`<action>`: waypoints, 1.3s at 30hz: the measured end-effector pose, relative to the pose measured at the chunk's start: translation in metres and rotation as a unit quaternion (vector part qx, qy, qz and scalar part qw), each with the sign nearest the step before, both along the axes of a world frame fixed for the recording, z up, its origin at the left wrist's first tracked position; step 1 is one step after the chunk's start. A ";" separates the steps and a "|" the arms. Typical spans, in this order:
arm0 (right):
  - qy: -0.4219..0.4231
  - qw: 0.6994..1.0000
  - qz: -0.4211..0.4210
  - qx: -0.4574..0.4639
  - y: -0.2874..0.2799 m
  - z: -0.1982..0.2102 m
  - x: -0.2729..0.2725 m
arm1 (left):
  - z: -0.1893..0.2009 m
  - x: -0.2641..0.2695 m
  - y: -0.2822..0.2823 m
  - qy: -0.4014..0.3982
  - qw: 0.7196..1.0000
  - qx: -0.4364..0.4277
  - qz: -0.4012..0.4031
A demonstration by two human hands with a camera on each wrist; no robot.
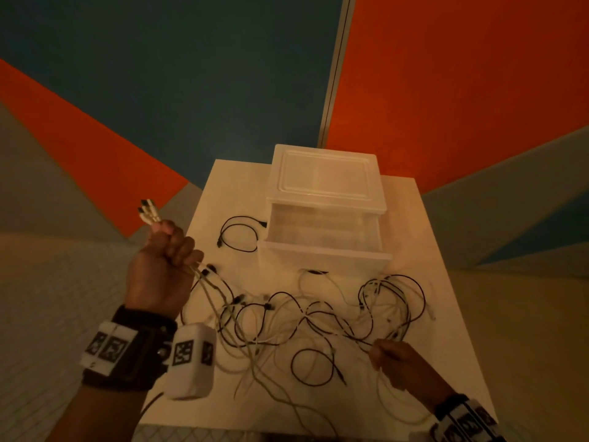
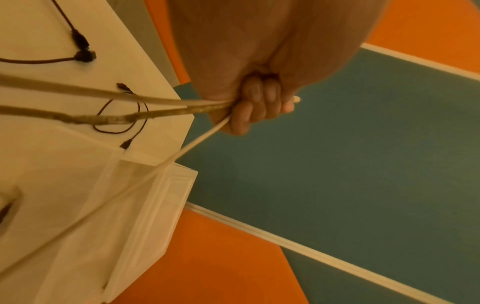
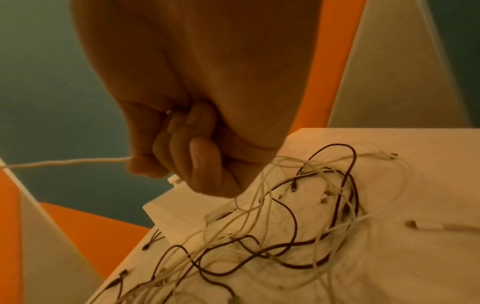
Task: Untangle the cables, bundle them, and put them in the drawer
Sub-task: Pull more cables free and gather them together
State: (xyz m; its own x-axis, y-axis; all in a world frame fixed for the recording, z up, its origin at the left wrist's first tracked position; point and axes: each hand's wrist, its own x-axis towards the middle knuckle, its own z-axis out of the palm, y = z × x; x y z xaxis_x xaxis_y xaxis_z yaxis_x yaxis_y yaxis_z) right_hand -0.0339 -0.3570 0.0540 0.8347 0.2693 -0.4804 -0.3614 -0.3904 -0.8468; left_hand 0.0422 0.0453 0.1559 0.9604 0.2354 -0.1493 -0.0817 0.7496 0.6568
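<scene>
A tangle of black and white cables [image 1: 318, 317] lies across the white table [image 1: 446, 339]. My left hand [image 1: 165, 260] is raised at the table's left edge, fist closed round several white cables [image 2: 166, 112]; their plug ends [image 1: 148, 212] stick out above the fist. My right hand [image 1: 398, 362] sits low at the front right, fingers curled round white cable strands [image 3: 78, 162] from the pile. The clear plastic drawer [image 1: 322, 247] stands pulled open at the back of the table, with nothing visible inside.
The drawer belongs to a translucent plastic unit with a lid [image 1: 325, 177]. A separate coiled black cable [image 1: 237, 234] lies left of the drawer. Orange, teal and grey floor surrounds the small table.
</scene>
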 end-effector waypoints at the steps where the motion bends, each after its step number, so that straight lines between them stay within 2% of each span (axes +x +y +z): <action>1: 0.004 1.000 0.017 0.002 -0.002 -0.003 -0.003 | -0.001 -0.002 -0.004 0.004 1.000 0.005 -0.005; 4: 0.039 0.990 0.138 -0.013 0.004 -0.010 -0.013 | 0.000 -0.007 -0.014 0.000 0.999 0.007 -0.041; 7: 0.099 0.935 0.324 -0.106 0.020 -0.021 -0.018 | 0.001 -0.013 -0.022 0.000 0.997 0.011 -0.076; 9: 0.096 0.912 0.372 -0.146 0.032 -0.028 -0.014 | 0.002 -0.019 -0.027 0.003 0.995 0.014 -0.098; 10: 0.075 0.919 0.356 -0.153 0.040 -0.029 -0.009 | 0.002 -0.022 -0.030 0.004 0.994 0.018 -0.106; 12: -0.011 0.954 0.268 -0.133 0.063 -0.027 0.000 | 0.003 -0.028 -0.034 0.009 0.992 0.030 -0.125; 14: -0.097 0.980 0.169 -0.049 0.093 -0.016 0.008 | 0.001 -0.034 -0.038 0.015 0.989 0.033 -0.142; 15: -0.111 0.983 0.146 0.002 0.109 -0.008 0.011 | 0.000 -0.037 -0.040 0.016 0.988 0.028 -0.149; 18: -0.040 0.974 0.189 0.118 0.160 0.017 0.016 | -0.003 -0.043 -0.043 0.022 0.987 0.026 -0.156; 21: 0.104 0.934 0.221 0.261 0.196 0.016 0.006 | -0.003 -0.046 -0.041 0.030 0.988 0.029 -0.147; 25: 0.225 0.889 0.263 0.301 0.208 -0.003 -0.006 | -0.007 -0.049 -0.035 0.050 0.989 0.042 -0.133; 26: 0.215 0.896 0.280 0.268 0.206 -0.011 -0.003 | -0.009 -0.050 -0.034 0.052 0.989 0.044 -0.129; 27: 0.183 0.909 0.319 0.197 0.204 -0.016 0.001 | -0.011 -0.052 -0.032 0.053 0.990 0.043 -0.126; 28: 0.148 0.909 0.370 0.123 0.200 -0.024 0.007 | -0.011 -0.053 -0.030 0.053 0.990 0.041 -0.124; 29: 0.132 0.894 0.421 0.079 0.196 -0.029 0.015 | -0.011 -0.054 -0.028 0.051 0.991 0.038 -0.121; 31: 0.152 0.872 0.458 0.077 0.186 -0.034 0.038 | -0.011 -0.057 -0.022 0.060 0.991 0.039 -0.115; 32: 0.170 0.882 0.430 0.092 0.183 -0.032 0.051 | -0.011 -0.059 -0.021 0.069 0.990 0.042 -0.112; 33: 0.170 0.905 0.377 0.095 0.183 -0.035 0.065 | -0.012 -0.061 -0.019 0.074 0.990 0.043 -0.109; 34: 0.134 0.939 0.306 0.084 0.186 -0.038 0.081 | -0.014 -0.064 -0.017 0.078 0.990 0.041 -0.108; 35: 0.058 0.968 0.239 0.044 0.192 -0.045 0.095 | -0.017 -0.067 -0.016 0.080 0.990 0.041 -0.108; 36: -0.036 0.981 0.190 -0.024 0.199 -0.054 0.108 | -0.021 -0.069 -0.015 0.082 0.990 0.043 -0.110; 37: -0.119 0.972 0.168 -0.116 0.209 -0.061 0.119 | -0.024 -0.071 -0.013 0.081 0.989 0.045 -0.115; 39: -0.192 0.929 0.203 -0.244 0.228 -0.075 0.132 | -0.029 -0.076 -0.011 0.086 0.988 0.049 -0.122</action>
